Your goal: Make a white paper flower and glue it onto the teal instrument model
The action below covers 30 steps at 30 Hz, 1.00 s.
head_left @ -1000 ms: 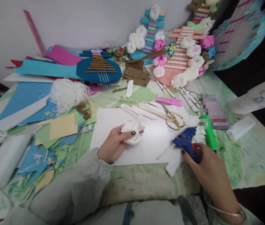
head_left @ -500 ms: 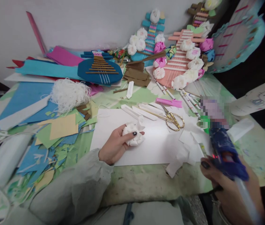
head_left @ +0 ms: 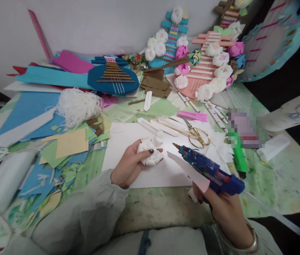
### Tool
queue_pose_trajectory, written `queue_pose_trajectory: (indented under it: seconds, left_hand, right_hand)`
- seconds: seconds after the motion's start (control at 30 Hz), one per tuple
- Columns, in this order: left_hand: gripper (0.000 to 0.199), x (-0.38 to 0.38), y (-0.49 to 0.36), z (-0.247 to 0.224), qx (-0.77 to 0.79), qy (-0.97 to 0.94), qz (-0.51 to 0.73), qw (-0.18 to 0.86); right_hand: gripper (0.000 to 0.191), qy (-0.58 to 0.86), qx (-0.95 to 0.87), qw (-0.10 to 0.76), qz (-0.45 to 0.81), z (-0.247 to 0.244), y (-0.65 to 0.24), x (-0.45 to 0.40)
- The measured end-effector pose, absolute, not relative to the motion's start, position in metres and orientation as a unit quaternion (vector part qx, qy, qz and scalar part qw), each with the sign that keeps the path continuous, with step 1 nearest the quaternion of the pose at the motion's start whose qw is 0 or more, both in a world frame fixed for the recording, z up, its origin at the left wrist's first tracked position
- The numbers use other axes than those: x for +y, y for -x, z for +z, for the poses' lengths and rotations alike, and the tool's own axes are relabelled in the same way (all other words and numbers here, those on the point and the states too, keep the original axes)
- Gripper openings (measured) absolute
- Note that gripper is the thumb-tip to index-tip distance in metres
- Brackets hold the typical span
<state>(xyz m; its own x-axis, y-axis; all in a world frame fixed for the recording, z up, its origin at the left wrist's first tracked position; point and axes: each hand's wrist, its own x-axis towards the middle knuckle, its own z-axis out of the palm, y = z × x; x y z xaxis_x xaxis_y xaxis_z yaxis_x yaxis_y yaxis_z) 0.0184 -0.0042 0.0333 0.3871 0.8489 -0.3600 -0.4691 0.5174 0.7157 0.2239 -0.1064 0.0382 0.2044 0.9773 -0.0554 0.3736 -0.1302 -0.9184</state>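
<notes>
Pinched between the thumb and fingers of my left hand (head_left: 132, 161) is a white paper flower (head_left: 150, 150), held over the white sheet (head_left: 139, 177). My right hand (head_left: 223, 209) is wrapped round a blue glue gun (head_left: 211, 170), its tip pointing left toward the flower but apart from it. A white paper strip (head_left: 187, 168) is also held at my right hand, along the near side of the gun. Gold-handled scissors (head_left: 199, 137) lie behind the gun, beside folded white strips (head_left: 166, 127).
Blue, green and yellow paper scraps (head_left: 67, 148) and a white string bundle (head_left: 79, 106) lie at left. Decorated paper instruments (head_left: 203, 71) stand at the back. Markers (head_left: 215, 115) and a green object (head_left: 239, 157) lie at right.
My right hand has moved left and inward with the glue gun, whose tip now points at the flower. A white strip is now in that hand. My left hand has hardly moved.
</notes>
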Motion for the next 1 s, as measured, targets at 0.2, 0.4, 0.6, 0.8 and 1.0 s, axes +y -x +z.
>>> queue_pose_trajectory:
  seconds: [0.2,0.4,0.6,0.8,1.0]
  left_hand:
    - [0.033,-0.005,-0.019,0.030,0.354,-0.295,0.407,0.789]
    - [0.032,-0.008,-0.021,0.030,0.343,-0.327,0.399,0.785]
    - [0.029,-0.009,-0.020,0.027,0.357,-0.339,0.399,0.774]
    - [0.028,-0.009,-0.020,0.027,0.338,-0.345,0.394,0.782]
    - [0.031,-0.009,-0.020,0.029,0.342,-0.334,0.389,0.787]
  right_hand:
    - [0.021,0.637,-0.496,0.415,0.420,0.037,-0.216,-0.100]
    - [0.017,0.626,-0.550,0.387,0.394,0.041,-0.208,-0.090]
    - [0.019,0.638,-0.575,0.354,0.370,0.036,-0.209,-0.089]
    - [0.020,0.628,-0.585,0.377,0.347,0.034,-0.212,-0.087]
    - [0.020,0.628,-0.592,0.395,0.314,0.029,-0.214,-0.089]
